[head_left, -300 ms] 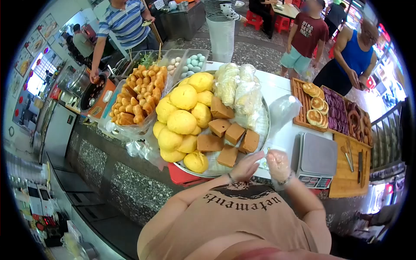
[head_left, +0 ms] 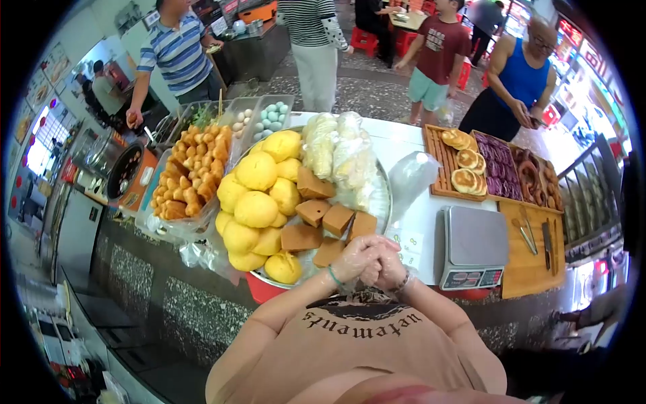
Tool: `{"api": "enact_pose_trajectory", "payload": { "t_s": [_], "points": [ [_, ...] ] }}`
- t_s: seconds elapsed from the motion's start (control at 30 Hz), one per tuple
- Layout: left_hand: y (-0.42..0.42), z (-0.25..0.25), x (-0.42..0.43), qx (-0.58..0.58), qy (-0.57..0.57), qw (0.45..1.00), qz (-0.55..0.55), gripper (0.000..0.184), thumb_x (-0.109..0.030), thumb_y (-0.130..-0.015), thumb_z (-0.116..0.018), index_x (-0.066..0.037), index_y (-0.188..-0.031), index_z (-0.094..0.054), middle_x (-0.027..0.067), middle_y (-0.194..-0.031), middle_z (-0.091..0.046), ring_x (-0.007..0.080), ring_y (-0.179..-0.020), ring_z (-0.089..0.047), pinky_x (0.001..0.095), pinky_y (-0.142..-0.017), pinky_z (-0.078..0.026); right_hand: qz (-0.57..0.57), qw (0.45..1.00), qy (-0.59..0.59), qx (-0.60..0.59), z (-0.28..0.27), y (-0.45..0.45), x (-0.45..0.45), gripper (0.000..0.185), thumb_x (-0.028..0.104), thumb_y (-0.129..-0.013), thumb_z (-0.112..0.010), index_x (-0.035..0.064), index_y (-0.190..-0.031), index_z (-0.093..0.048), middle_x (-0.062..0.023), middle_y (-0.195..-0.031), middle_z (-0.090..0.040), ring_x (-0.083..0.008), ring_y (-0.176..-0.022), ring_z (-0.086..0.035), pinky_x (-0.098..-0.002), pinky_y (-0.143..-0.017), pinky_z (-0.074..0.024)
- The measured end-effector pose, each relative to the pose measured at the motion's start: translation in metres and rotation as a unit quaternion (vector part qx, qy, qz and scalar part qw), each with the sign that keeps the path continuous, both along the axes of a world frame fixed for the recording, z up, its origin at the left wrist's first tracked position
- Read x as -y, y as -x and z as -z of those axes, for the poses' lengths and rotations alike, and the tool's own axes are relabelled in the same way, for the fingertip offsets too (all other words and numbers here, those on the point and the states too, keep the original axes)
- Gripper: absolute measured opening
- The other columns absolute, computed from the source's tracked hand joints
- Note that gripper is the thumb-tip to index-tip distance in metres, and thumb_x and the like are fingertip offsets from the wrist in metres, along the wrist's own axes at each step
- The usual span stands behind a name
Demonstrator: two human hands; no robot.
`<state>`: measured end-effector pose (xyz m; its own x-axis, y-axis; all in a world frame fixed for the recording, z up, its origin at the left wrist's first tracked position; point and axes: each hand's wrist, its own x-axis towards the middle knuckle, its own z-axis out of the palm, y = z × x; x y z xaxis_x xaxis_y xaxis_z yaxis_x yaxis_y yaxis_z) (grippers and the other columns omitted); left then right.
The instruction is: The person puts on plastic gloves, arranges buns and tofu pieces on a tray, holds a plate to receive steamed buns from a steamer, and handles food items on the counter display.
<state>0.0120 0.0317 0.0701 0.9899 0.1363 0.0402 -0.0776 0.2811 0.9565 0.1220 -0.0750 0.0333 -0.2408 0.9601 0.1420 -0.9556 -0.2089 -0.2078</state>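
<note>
Brown cake blocks [head_left: 336, 219] — 6 — lie mostly fwd-L, L hand [head_left: 359, 258] nearer; it's clasped w/ R hand [head_left: 389, 268], both grips narrow — can't tell if anything's inside.

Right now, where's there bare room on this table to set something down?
Bare white tabletop shows between the plastic bag and the scale, and behind the bag toward the wooden tray. The round tray is crowded with yellow buns and brown blocks.

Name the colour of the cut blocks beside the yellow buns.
The cut blocks are caramel brown, shown in the head view, the only one here.
</note>
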Motion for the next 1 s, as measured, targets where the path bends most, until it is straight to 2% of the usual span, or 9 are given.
{"api": "enact_pose_trajectory", "payload": {
  "t_s": [0.07, 0.13, 0.2, 0.23, 0.37, 0.5, 0.57, 0.7, 1.0],
  "points": [
    [0.0, -0.025, 0.003, 0.01, 0.064, 0.998, 0.024, 0.04, -0.025, -0.098, -0.045, 0.008, -0.118, -0.054, 0.0196, -0.125, -0.058, 0.0234, -0.116, -0.055, 0.0368, -0.102, -0.042, 0.042, 0.996, 0.038, 0.062, -0.033, 0.015, 0.003, 0.047, 0.044, -0.098, -0.043, 0.0116, -0.065, -0.054, -0.0054, -0.063, -0.055, -0.0234, -0.049, -0.055, -0.0336, -0.045, -0.0444],
    [-0.003, -0.013, 0.0, 0.035, 0.343, 0.932, 0.11, 0.043, -0.029, -0.1, -0.038, 0.005, -0.12, -0.053, 0.0202, -0.127, -0.056, 0.0261, -0.117, -0.053, 0.037, -0.105, -0.04, 0.089, 0.977, 0.166, 0.102, -0.067, 0.034, -0.004, 0.061, 0.056, -0.098, -0.035, 0.0094, -0.068, -0.06, -0.0084, -0.068, -0.061, -0.0236, -0.056, -0.058, -0.0325, -0.05, -0.0472],
    [0.0, -0.018, 0.0, 0.012, 0.259, 0.963, 0.066, 0.047, -0.034, -0.101, -0.034, 0.004, -0.123, -0.052, 0.0187, -0.126, -0.055, 0.0261, -0.117, -0.053, 0.0362, -0.104, -0.041, 0.044, 0.957, 0.02, -0.288, -0.077, 0.042, -0.013, 0.073, 0.065, -0.096, -0.027, 0.0034, -0.091, -0.065, -0.0156, -0.085, -0.067, -0.028, -0.073, -0.066, -0.0357, -0.064, -0.0537],
    [-0.002, -0.019, 0.002, 0.035, 0.264, 0.963, 0.027, 0.047, -0.034, -0.101, -0.034, 0.004, -0.123, -0.051, 0.0186, -0.127, -0.055, 0.0259, -0.117, -0.053, 0.0364, -0.104, -0.041, 0.078, 0.99, 0.104, 0.053, -0.079, 0.031, -0.004, 0.073, 0.064, -0.095, -0.032, 0.0006, -0.121, -0.057, -0.0224, -0.11, -0.065, -0.0339, -0.094, -0.067, -0.0413, -0.083, -0.0545],
    [-0.006, -0.03, 0.006, 0.165, 0.288, 0.937, -0.113, 0.048, -0.035, -0.101, -0.036, 0.004, -0.125, -0.05, 0.0181, -0.129, -0.053, 0.0254, -0.119, -0.052, 0.0372, -0.104, -0.04, 0.063, 0.995, 0.063, 0.051, -0.095, 0.023, -0.004, 0.076, 0.064, -0.093, -0.038, 0.0007, -0.136, -0.044, -0.0242, -0.126, -0.058, -0.0385, -0.112, -0.061, -0.0462, -0.099, -0.0477],
    [0.0, -0.049, -0.007, 0.21, 0.295, 0.923, -0.134, 0.048, -0.036, -0.101, -0.037, 0.003, -0.127, -0.049, 0.0178, -0.131, -0.052, 0.0249, -0.119, -0.051, 0.0379, -0.105, -0.039, 0.294, 0.846, -0.029, 0.444, -0.103, 0.019, -0.002, 0.078, 0.053, -0.089, -0.058, 0.0007, -0.142, -0.036, -0.0211, -0.146, -0.04, -0.0343, -0.13, -0.046, -0.046, -0.11, -0.0361],
    [0.002, -0.057, -0.009, 0.15, 0.069, 0.915, -0.369, 0.049, -0.03, -0.098, -0.045, 0.003, -0.134, -0.043, 0.0167, -0.137, -0.047, 0.0252, -0.123, -0.048, 0.04, -0.106, -0.037, 0.341, 0.797, -0.06, 0.494, -0.09, 0.025, -0.004, 0.081, 0.047, -0.086, -0.066, 0.0013, -0.144, -0.033, -0.0193, -0.151, -0.033, -0.0324, -0.135, -0.041, -0.0455, -0.113, -0.0326],
    [-0.005, -0.062, -0.012, 0.218, -0.381, 0.813, -0.384, 0.062, -0.013, -0.088, -0.055, 0.004, -0.143, -0.033, 0.0217, -0.142, -0.041, 0.0336, -0.129, -0.043, 0.043, -0.109, -0.031, 0.275, 0.861, -0.03, 0.426, -0.078, 0.058, -0.026, 0.086, 0.023, -0.083, -0.076, 0.0003, -0.147, -0.025, -0.0126, -0.149, -0.034, -0.0224, -0.135, -0.036, -0.04, -0.113, -0.0269],
    [0.004, -0.053, -0.015, 0.233, -0.346, 0.802, -0.427, 0.066, -0.014, -0.085, -0.057, 0.007, -0.142, -0.032, 0.026, -0.143, -0.036, 0.0385, -0.131, -0.038, 0.0472, -0.112, -0.027, 0.238, 0.817, -0.025, 0.525, -0.05, 0.067, -0.034, 0.078, 0.016, -0.084, -0.072, 0.0022, -0.146, -0.028, -0.0075, -0.14, -0.04, -0.0183, -0.13, -0.037, -0.035, -0.108, -0.0322]
  ]
}}
